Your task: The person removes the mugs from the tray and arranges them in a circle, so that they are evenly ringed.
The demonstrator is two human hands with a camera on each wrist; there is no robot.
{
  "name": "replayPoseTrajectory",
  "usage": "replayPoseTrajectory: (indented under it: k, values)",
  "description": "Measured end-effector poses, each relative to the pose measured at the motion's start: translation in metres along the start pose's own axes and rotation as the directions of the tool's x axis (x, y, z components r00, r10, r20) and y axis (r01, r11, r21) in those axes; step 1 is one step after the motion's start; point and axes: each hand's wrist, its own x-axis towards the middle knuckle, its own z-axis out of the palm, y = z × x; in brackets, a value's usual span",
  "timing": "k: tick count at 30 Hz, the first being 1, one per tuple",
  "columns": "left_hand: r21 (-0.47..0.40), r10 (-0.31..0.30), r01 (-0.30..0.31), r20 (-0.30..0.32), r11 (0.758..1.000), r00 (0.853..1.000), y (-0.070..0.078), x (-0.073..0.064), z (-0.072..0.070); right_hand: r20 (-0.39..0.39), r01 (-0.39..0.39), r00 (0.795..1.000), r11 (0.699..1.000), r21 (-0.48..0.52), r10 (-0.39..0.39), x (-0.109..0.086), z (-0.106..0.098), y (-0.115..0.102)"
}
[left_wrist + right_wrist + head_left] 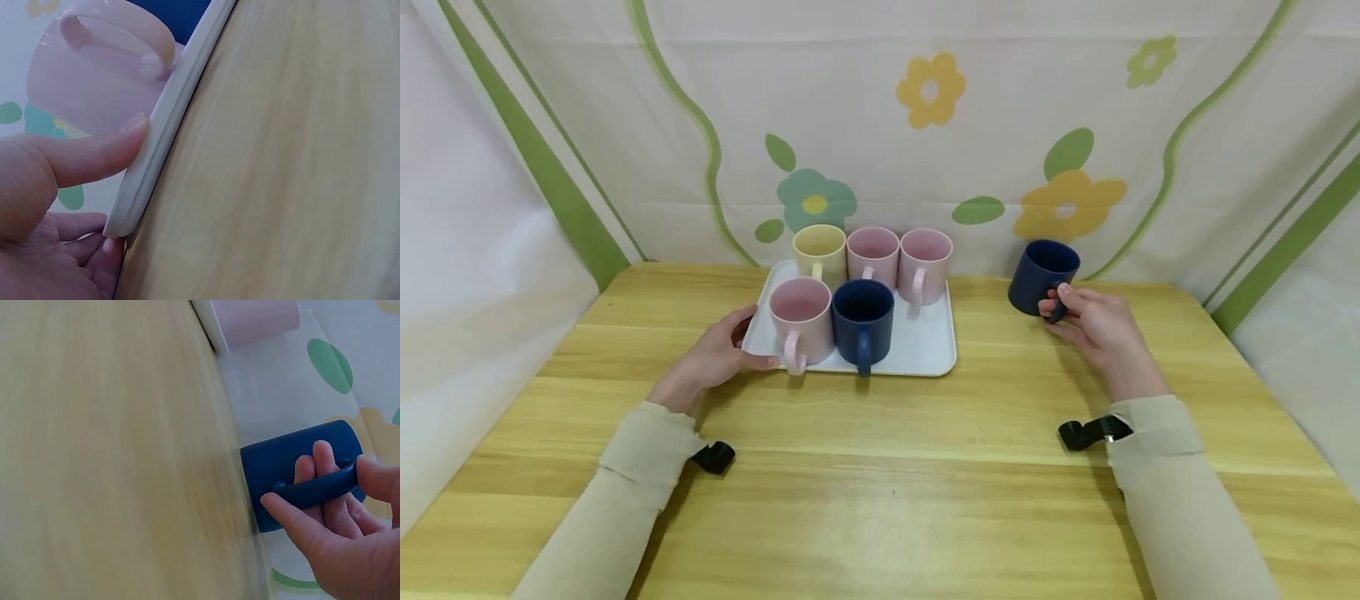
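My right hand (pixel 1093 325) grips the handle of a dark blue mug (pixel 1041 275) at the back right of the table. In the right wrist view, two fingers pass through the handle and the thumb lies at its upper end. The mug's base is at or close to the tabletop; I cannot tell whether it touches. With the left hand (pixel 718 350) I hold the front left corner of a white tray (pixel 925 354), thumb on the rim and fingers around the corner. Nearest that thumb stands a pink mug (pixel 801 321), beside another dark blue mug (pixel 862 321).
Behind them on the tray stand a yellow mug (pixel 820 254) and two pink mugs, one in the middle (pixel 874 254) and one at the right (pixel 927 267). The wooden table (pixel 880 483) ends at a flowered curtain (pixel 850 100).
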Motion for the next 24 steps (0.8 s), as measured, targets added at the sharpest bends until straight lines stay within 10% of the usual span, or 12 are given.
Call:
replayPoseTrajectory:
  k: [14, 24]
  values:
    - [0.011, 0.034, -0.034, -0.005, 0.999, 0.999, -0.004, -0.002, 0.003, -0.043, 0.01, 0.999, 1.0, -0.027, -0.012, -0.007, 0.0, -0.005]
    - [0.025, 0.044, -0.043, -0.02, 0.999, 0.999, -0.004, -0.004, 0.004, -0.297, 0.127, 0.946, 0.992, -0.024, -0.129, -0.024, 0.006, -0.023]
